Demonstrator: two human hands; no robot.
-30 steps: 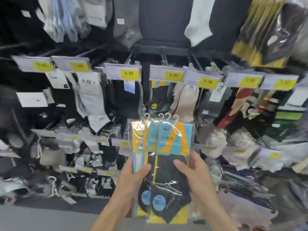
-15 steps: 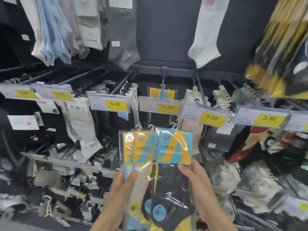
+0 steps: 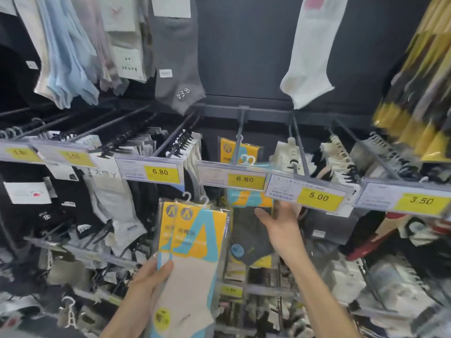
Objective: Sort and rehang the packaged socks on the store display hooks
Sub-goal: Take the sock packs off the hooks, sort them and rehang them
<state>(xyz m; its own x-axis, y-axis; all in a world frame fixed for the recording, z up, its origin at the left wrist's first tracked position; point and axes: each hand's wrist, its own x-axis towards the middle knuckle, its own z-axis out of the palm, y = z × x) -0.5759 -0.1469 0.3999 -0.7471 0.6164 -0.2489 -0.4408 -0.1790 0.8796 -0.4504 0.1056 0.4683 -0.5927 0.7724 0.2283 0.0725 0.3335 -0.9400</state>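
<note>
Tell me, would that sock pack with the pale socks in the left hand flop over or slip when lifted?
The sock pack probably bends somewhat: thin film around soft socks, though the card header likely stiffens its top. Its glossy wrap looks slippery. It seems light, since the left hand holds it near its bottom edge.

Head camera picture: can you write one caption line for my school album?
Right hand lifts dark sock packs to the 6.80 hook; left hand holds pale ones.

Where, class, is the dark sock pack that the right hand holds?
The dark sock pack is at centre frame, raised by the right hand to the hook behind the middle 6.80 price tag.
</note>
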